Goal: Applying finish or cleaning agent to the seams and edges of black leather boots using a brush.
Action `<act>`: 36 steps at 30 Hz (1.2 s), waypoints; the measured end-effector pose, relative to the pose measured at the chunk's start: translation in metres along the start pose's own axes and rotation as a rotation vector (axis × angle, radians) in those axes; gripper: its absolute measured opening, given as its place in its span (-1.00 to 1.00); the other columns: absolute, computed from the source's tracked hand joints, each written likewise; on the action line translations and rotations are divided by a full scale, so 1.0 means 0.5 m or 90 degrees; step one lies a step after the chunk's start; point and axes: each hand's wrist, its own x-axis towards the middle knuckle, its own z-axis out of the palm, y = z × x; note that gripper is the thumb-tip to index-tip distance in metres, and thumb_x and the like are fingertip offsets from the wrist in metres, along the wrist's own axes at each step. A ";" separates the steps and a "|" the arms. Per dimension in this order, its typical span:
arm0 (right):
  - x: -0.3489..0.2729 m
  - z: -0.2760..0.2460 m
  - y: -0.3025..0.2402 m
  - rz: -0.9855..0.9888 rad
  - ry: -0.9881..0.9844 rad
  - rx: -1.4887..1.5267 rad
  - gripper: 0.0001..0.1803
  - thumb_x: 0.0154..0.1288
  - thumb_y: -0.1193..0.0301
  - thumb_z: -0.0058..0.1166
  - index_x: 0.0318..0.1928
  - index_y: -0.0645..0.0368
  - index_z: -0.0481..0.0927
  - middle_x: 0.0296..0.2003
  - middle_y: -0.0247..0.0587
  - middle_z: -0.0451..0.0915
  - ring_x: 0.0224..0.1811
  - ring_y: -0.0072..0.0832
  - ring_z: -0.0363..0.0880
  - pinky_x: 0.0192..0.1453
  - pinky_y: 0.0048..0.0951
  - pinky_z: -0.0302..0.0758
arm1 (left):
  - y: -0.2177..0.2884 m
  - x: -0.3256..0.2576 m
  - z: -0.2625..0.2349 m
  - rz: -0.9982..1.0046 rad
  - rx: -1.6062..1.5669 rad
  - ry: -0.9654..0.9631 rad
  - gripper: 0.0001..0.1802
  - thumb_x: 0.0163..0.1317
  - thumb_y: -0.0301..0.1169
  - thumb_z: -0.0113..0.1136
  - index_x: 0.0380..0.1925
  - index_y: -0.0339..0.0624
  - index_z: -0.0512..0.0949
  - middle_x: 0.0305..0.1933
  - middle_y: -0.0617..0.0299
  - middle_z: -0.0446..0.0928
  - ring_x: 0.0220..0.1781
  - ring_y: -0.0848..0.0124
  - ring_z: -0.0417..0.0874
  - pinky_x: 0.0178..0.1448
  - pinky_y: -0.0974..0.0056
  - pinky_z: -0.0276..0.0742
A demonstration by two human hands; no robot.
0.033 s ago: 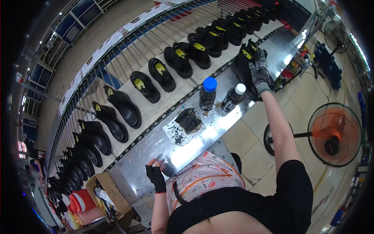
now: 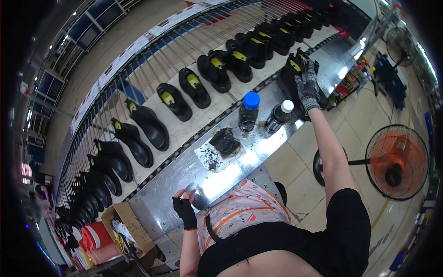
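Note:
My right hand (image 2: 308,90), in a grey knitted glove, reaches out to a pair of black boots at the far right of the metal bench. Thumb and fingers lie around the upper of the nearer black boot (image 2: 318,98), partly covering it. Close beside it stands the other black boot (image 2: 290,83), with a yellow patch inside. My left hand (image 2: 185,210) wears a black fingerless glove and rests at the bench's near edge. Its bare fingertips are a little apart, with nothing visible in them.
On the metal bench (image 2: 173,198) stand a blue-capped bottle (image 2: 248,115) and a white-capped bottle (image 2: 279,117), beside a blackened pad (image 2: 225,143). Several black boots (image 2: 150,127) line the conveyor behind. A carton (image 2: 134,226) sits lower left; a fan (image 2: 397,161) stands right.

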 end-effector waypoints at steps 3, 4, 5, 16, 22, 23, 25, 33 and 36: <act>0.007 0.023 -0.017 0.031 -0.065 -0.007 -0.29 0.22 0.29 0.06 0.34 0.20 0.13 0.30 0.01 0.22 0.37 -0.14 0.13 0.40 -0.35 0.10 | -0.013 -0.024 -0.040 0.015 -0.015 0.063 -0.76 0.24 -0.38 0.13 -0.13 -0.23 0.45 -0.14 0.19 0.47 -0.21 0.34 0.61 -0.24 0.31 0.59; 0.010 0.027 -0.017 0.048 -0.097 -0.018 -0.28 0.24 0.32 0.04 0.36 0.19 0.09 0.33 -0.01 0.16 0.40 -0.17 0.09 0.42 -0.37 0.07 | -0.015 -0.032 -0.051 0.013 -0.019 0.079 -0.76 0.24 -0.38 0.13 -0.13 -0.23 0.45 -0.14 0.19 0.47 -0.21 0.34 0.61 -0.24 0.31 0.59; 0.017 0.042 0.007 -0.030 -0.073 0.017 -0.29 0.25 0.37 0.01 0.37 0.21 0.07 0.34 -0.04 0.16 0.42 -0.24 0.06 0.45 -0.38 0.03 | -0.013 -0.035 -0.054 0.013 -0.022 0.081 -0.76 0.25 -0.37 0.12 -0.13 -0.23 0.45 -0.14 0.19 0.47 -0.21 0.34 0.61 -0.24 0.32 0.59; -0.025 -0.032 0.045 -0.033 -0.037 -0.038 -0.23 0.25 0.38 -0.01 0.41 0.15 -0.05 0.36 0.05 0.07 0.42 -0.15 0.03 0.46 -0.32 -0.02 | 0.017 0.008 -0.038 0.031 -0.038 0.060 -0.74 0.26 -0.32 0.13 -0.13 -0.23 0.47 -0.17 0.22 0.48 -0.20 0.41 0.60 -0.22 0.36 0.57; -0.079 -0.028 0.048 -0.143 -0.039 -0.133 -0.21 0.27 0.17 0.04 0.39 0.17 0.01 0.38 0.01 0.02 0.40 -0.09 0.06 0.42 -0.26 0.07 | 0.012 0.000 -0.008 0.006 -0.032 0.018 -0.74 0.25 -0.32 0.13 -0.14 -0.24 0.48 -0.17 0.20 0.49 -0.18 0.39 0.60 -0.19 0.35 0.57; -0.080 -0.026 0.042 -0.141 -0.039 -0.139 -0.21 0.27 0.17 0.04 0.39 0.17 0.01 0.38 0.01 0.02 0.40 -0.09 0.06 0.42 -0.26 0.07 | 0.011 0.000 -0.004 0.000 -0.037 0.017 -0.76 0.27 -0.35 0.11 -0.15 -0.26 0.48 -0.17 0.19 0.50 -0.20 0.40 0.62 -0.22 0.37 0.58; -0.082 -0.026 0.029 -0.057 -0.051 -0.130 -0.24 0.21 0.19 0.11 0.36 0.07 0.11 0.35 0.04 0.08 0.36 -0.08 0.12 0.37 -0.25 0.18 | 0.014 0.001 0.004 -0.006 -0.041 0.012 -0.78 0.28 -0.37 0.10 -0.15 -0.28 0.47 -0.18 0.18 0.52 -0.21 0.41 0.63 -0.25 0.40 0.59; -0.085 -0.051 0.053 -0.041 -0.046 -0.094 -0.19 0.20 0.18 0.14 0.37 0.14 0.08 0.34 0.05 0.09 0.41 -0.10 0.02 0.39 -0.28 0.11 | 0.057 0.007 0.006 0.051 -0.068 -0.012 -0.76 0.29 -0.34 0.10 -0.13 -0.26 0.47 -0.16 0.19 0.52 -0.18 0.39 0.63 -0.20 0.38 0.59; -0.108 -0.137 0.058 -0.013 0.064 -0.037 -0.23 0.19 0.25 0.17 0.30 0.37 0.14 0.27 0.08 0.20 0.32 -0.14 0.19 0.38 -0.31 0.16 | 0.055 -0.001 -0.036 0.046 -0.056 0.006 -0.76 0.29 -0.34 0.10 -0.14 -0.25 0.47 -0.16 0.20 0.52 -0.18 0.40 0.63 -0.21 0.39 0.59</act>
